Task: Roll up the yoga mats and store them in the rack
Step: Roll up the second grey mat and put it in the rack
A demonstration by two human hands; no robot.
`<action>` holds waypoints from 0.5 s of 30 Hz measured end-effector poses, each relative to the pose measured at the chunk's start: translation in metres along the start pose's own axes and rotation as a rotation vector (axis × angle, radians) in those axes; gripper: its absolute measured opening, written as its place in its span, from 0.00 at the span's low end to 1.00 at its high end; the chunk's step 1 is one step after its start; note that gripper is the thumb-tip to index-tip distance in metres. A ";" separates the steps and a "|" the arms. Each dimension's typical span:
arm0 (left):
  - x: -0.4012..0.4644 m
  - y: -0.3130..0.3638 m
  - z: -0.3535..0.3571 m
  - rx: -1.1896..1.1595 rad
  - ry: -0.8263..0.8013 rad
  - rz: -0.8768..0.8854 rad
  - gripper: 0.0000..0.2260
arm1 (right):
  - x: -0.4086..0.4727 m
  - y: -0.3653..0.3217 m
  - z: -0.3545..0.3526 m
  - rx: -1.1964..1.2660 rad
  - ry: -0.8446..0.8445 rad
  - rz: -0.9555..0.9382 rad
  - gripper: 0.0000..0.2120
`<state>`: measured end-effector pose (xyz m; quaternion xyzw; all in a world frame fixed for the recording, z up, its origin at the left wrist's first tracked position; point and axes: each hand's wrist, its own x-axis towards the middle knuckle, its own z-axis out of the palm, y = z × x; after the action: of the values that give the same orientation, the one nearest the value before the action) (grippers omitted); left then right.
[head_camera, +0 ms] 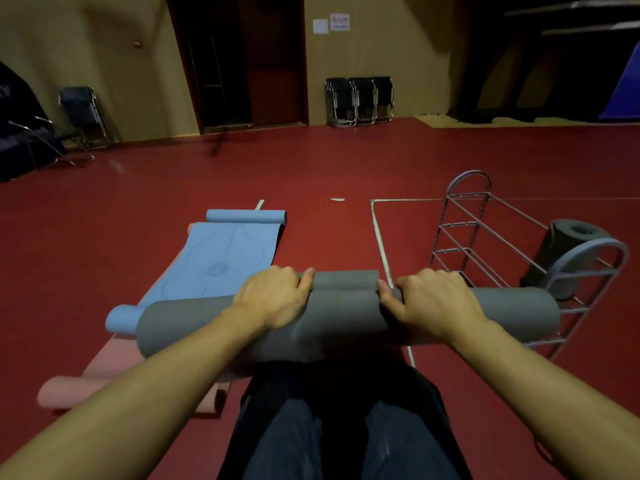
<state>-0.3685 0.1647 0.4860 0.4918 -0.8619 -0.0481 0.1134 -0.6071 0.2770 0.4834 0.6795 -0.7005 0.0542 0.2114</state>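
Both hands, left hand (273, 296) and right hand (434, 299), gripped a rolled grey mat (339, 317), fingers curled over its top, held near the person above the floor (311, 168). Its long axis ran left to right. It looked soft, light and springy, best held mid-roll. The rack (512, 237) stood right.

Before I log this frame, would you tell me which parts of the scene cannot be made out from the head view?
- Fingertips of the left hand and right hand: curled over the far side of the grey mat.
- Pink mat: largely covered by the left forearm and blue mat.
- Dark rolled mat: its lower end is hidden behind the rack.
- Wall notices: too small to read.
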 end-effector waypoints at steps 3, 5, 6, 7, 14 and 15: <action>-0.023 0.003 -0.016 -0.002 -0.092 -0.021 0.27 | -0.020 -0.005 -0.024 0.039 -0.014 -0.007 0.34; -0.041 0.002 -0.015 0.009 -0.175 -0.036 0.26 | -0.036 -0.013 -0.029 0.063 -0.038 -0.018 0.35; -0.052 0.001 -0.011 0.017 -0.215 -0.037 0.26 | -0.046 -0.017 -0.030 0.072 -0.055 -0.026 0.35; -0.063 0.000 -0.005 0.019 -0.255 -0.033 0.27 | -0.057 -0.022 -0.029 0.083 -0.076 -0.033 0.34; -0.119 -0.006 0.056 -0.030 -0.556 -0.056 0.31 | -0.128 -0.052 0.007 0.108 -0.254 -0.032 0.32; -0.122 -0.006 0.062 -0.040 -0.599 -0.067 0.31 | -0.134 -0.054 0.014 0.144 -0.289 -0.022 0.30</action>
<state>-0.3186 0.2645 0.4064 0.4815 -0.8393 -0.2117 -0.1377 -0.5589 0.3931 0.4099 0.7013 -0.7103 0.0036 0.0600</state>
